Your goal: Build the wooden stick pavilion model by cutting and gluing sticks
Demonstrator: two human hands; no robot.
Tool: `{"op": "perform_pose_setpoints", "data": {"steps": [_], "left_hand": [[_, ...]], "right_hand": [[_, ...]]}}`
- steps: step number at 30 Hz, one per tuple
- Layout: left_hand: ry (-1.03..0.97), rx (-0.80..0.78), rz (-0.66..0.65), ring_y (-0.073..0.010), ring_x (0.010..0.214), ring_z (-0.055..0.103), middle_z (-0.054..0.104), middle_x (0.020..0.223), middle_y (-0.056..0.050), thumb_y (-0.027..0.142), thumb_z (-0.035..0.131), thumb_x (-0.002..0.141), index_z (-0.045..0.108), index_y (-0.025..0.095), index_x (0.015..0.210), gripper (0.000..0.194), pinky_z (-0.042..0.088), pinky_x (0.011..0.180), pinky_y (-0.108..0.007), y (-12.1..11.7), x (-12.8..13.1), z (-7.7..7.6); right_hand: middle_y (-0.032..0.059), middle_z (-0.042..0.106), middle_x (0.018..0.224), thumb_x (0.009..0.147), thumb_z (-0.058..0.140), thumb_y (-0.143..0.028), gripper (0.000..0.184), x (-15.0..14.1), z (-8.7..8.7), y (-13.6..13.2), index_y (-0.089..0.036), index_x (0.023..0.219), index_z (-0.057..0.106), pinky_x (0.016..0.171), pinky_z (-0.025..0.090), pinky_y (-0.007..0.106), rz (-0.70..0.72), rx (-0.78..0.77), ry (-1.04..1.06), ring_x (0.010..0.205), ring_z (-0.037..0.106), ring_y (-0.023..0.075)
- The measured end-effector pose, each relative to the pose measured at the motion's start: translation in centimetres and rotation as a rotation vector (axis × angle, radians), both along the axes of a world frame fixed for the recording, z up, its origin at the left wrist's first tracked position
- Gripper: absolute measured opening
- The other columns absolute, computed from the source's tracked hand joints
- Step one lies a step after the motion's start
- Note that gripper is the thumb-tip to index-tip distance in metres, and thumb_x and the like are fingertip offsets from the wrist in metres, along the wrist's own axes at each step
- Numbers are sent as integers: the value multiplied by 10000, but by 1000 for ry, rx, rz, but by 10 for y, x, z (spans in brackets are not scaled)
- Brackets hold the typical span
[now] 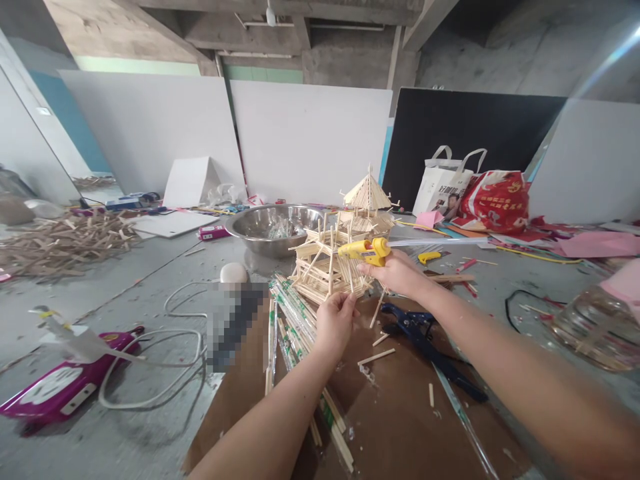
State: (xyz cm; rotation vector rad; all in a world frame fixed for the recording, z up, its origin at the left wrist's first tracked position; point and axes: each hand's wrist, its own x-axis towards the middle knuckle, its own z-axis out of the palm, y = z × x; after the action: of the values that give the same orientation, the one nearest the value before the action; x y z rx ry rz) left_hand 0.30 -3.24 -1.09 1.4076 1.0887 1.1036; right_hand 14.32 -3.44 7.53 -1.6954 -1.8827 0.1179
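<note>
Your right hand (pixel 383 267) grips the yellow glue gun (pixel 364 251) at the stick model (pixel 333 257), your left hand (pixel 337 320) pinches its lower edge, and the steel basin (pixel 273 230) at eleven o'clock holds crumpled clear plastic (pixel 283 228).

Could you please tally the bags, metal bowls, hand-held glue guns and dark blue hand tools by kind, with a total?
Bags: 2 (white bag, red bag)
Metal bowl: 1
Glue gun, in the right hand: 1
Dark blue hand tool: 1
Total: 5
</note>
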Motion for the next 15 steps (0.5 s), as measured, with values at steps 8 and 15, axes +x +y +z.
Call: {"op": "perform_pose_setpoints", "data": {"steps": [8,15], "left_hand": [[-65,-53,-14,-35,257,338,476,420,53,390,499,678,470,160,554,263,234,287,-164,-2,2,2],[-64,-113,-95,-44,256,349,470,422,57,359,485,688,464,164,579,224,232,274,-162,-9,9,-2]], "right_hand": [[37,640,791,719,455,-477,354,8,-2,-3,-200,882,604,626,400,256,-4,-6,19,725,569,183],[17,635,720,702,473,-492,338,18,-6,-22,-218,837,617,575,388,247,69,-123,-16,639,558,161]]}}
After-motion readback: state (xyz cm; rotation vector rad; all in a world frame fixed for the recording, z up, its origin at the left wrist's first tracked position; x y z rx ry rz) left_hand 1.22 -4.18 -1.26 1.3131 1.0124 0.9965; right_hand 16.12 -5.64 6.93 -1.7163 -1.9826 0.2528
